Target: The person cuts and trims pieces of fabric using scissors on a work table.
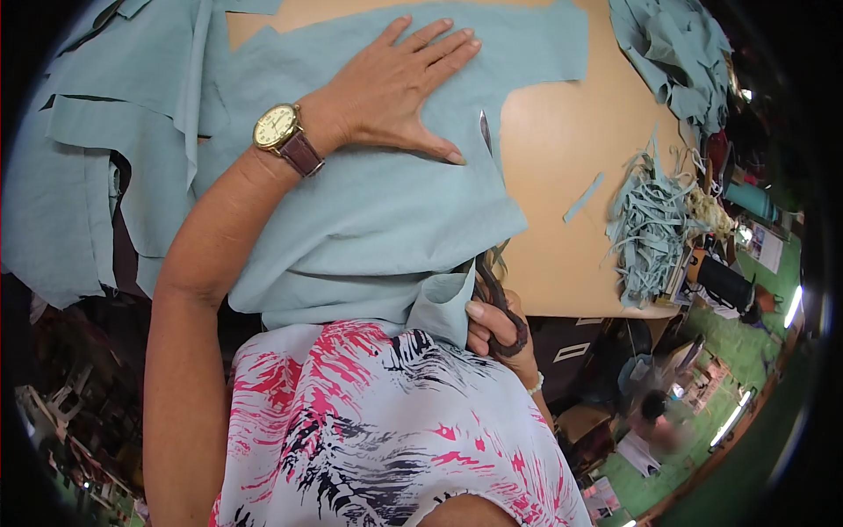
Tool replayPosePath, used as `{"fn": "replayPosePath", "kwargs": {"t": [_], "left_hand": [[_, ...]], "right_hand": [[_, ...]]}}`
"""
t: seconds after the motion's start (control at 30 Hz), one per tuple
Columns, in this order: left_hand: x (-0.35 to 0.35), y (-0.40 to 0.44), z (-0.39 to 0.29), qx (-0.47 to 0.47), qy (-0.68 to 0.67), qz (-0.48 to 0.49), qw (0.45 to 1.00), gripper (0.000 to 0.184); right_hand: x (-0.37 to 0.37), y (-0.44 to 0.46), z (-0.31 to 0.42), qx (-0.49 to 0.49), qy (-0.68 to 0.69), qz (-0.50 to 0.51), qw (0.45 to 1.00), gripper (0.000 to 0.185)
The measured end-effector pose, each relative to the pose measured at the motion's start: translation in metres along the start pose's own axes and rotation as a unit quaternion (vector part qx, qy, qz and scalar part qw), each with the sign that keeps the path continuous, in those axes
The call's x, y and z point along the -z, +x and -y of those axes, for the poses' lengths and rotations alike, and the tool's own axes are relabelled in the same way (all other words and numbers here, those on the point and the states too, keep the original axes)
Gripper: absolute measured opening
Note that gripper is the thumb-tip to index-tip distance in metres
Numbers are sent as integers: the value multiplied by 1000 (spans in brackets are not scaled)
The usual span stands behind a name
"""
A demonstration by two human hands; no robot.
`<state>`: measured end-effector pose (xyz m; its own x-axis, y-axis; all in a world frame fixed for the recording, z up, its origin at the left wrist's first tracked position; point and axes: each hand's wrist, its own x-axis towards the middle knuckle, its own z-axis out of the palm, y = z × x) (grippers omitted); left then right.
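My left hand [395, 83] lies flat on a wide sheet of blue-green fabric [351, 211], fingers spread toward the far edge. At the table's near edge, my right hand [502, 338] is wrapped round the dark handles of a pair of scissors [493, 303]. The middle of the scissors is hidden under the fabric, and a pointed blade tip shows above it, right of my left thumb. Beside the right hand the near fabric edge folds up and hangs toward my body.
More blue-green fabric pieces [114, 167] overlap at the left. A crumpled fabric heap [680, 57] sits at the far right, above a pile of thin fabric strips [645, 228]. One loose strip [583, 197] lies on the tan table [549, 132]. Past the table's right side is a green floor [773, 281].
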<state>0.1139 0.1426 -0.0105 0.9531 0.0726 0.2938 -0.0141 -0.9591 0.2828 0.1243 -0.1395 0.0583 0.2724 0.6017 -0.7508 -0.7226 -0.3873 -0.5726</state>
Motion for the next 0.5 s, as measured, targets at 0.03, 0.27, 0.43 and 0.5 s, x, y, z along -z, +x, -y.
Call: {"fn": "replayPosePath", "kwargs": {"t": [0.03, 0.27, 0.43, 0.5], "left_hand": [[0, 0, 0, 1, 3, -3, 1000, 106], [-2, -3, -3, 13, 6, -9, 1000, 108], [-3, -2, -2, 10, 12, -10, 1000, 109], [-1, -2, -3, 13, 16, -2, 1000, 110]], "right_hand": [[0, 0, -1, 1, 0, 1, 1000, 32], [2, 2, -9, 28, -20, 28, 999, 34], [-2, 0, -5, 25, -32, 21, 999, 35], [-3, -2, -4, 14, -24, 8, 1000, 32]]}}
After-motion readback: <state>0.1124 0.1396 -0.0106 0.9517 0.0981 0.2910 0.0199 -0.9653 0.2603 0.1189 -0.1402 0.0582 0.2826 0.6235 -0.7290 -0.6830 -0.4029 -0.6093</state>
